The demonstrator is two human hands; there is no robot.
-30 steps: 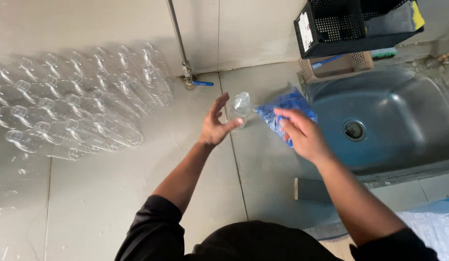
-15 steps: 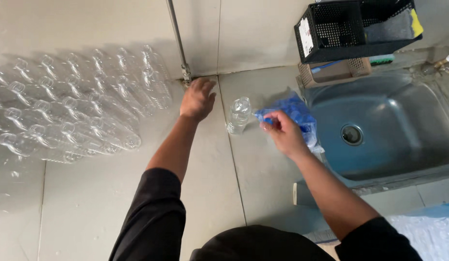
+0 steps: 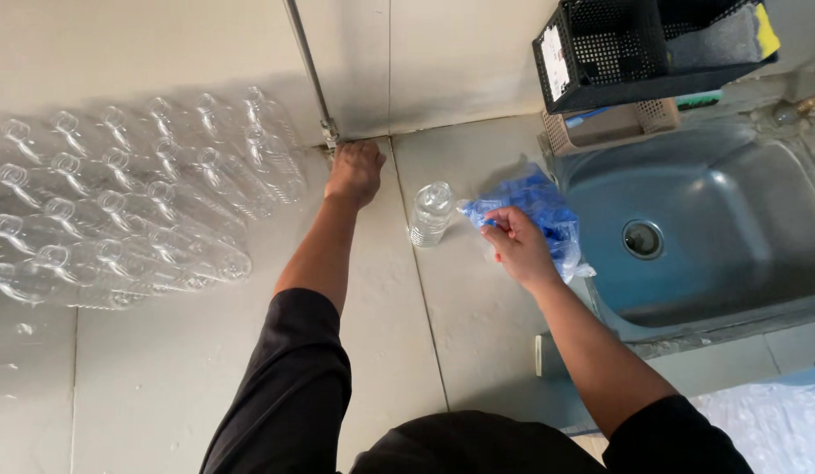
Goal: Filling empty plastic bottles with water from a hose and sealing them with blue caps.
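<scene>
Head view: clear plastic bottle [image 3: 431, 213], uncapped and ribbed, stands upright on the grey tiled counter [image 3: 162, 386] between both hands, touching neither. Left hand [image 3: 355, 172] rests loosely, fingers curled, by the pipe base [image 3: 329, 134], grasping nothing. Right hand [image 3: 516, 241] pinches a crumpled blue plastic bag [image 3: 539, 206] beside the steel sink [image 3: 732, 237].

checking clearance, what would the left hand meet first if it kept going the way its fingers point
The left hand points up toward the wall; almost at once it would likely meet the pipe fitting at the base of the metal pipe, then the wall. Depth is hard to judge.
</scene>
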